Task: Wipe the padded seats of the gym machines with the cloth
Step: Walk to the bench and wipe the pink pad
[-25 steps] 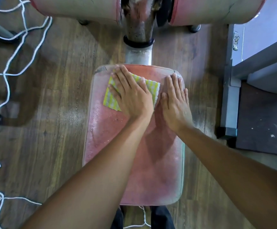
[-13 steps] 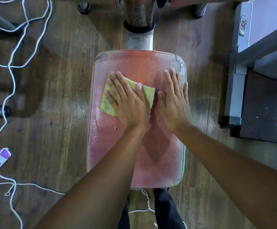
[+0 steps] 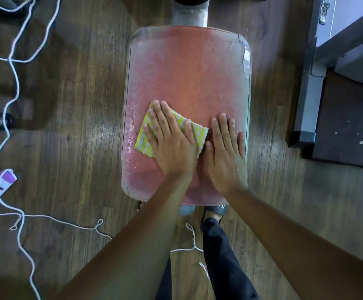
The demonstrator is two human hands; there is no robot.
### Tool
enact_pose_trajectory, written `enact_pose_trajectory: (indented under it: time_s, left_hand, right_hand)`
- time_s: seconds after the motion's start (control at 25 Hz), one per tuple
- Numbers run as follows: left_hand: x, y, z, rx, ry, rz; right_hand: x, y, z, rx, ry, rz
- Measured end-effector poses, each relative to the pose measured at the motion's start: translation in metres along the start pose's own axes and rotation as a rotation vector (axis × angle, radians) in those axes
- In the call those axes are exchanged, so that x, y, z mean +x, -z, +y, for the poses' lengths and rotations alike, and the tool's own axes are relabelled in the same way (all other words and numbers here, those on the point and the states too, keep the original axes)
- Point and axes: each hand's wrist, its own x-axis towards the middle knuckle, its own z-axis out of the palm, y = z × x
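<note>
The left hand [image 3: 172, 144] and right hand [image 3: 226, 156], each grip spread flat and clasping nothing, have drawn the cloth [image 3: 142, 140] from the top of the padded seat [image 3: 189, 68] to its lower-centre part, so the upper half is probably wiped.

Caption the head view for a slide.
Left hand presses a striped cloth flat on the red seat; right hand rests beside it.

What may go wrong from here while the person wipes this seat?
1. The seat shows a crack at its far right edge; the cloth under the left hand may snag there and tear it further.
2. A white cord lies on the floor beside the person's foot; stepping back may cause a trip.
</note>
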Motion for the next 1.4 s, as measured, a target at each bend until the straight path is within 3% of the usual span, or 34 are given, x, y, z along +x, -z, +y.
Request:
enact_pose_trajectory:
  time_s: [0.2, 0.52, 0.6, 0.76, 0.84, 0.92, 1.24, 1.4]
  left_hand:
    - [-0.025, 0.006, -0.021, 0.016, -0.049, -0.05]
    - [-0.045, 0.014, -0.047, 0.05, -0.208, -0.108]
    - [-0.049, 0.018, -0.041, 0.01, -0.148, -0.099]
    - [-0.058, 0.019, -0.019, -0.123, 0.167, -0.077]
    - [-0.059, 0.015, -0.018, -0.109, 0.174, -0.08]
    - [-0.061, 0.014, -0.029, -0.064, 0.069, -0.071]
    - [-0.044, 0.028, -0.106, 0.133, -0.647, -0.183]
    - [-0.029, 0.034, -0.125, 0.209, -0.812, -0.186]
  right_hand:
    - [-0.003, -0.009, 0.004, -0.153, 0.01, -0.013]
    - [-0.003, -0.012, 0.006, -0.167, 0.017, 0.004]
    - [-0.004, -0.012, 0.006, -0.156, 0.013, 0.007]
    - [-0.004, -0.012, 0.006, -0.152, 0.008, 0.005]
    - [-0.003, -0.012, 0.006, -0.142, 0.011, 0.013]
    - [-0.003, -0.012, 0.006, -0.139, 0.012, 0.022]
    - [-0.004, -0.009, 0.004, -0.113, 0.01, 0.006]
    - [-0.004, -0.01, 0.003, -0.099, 0.009, 0.019]
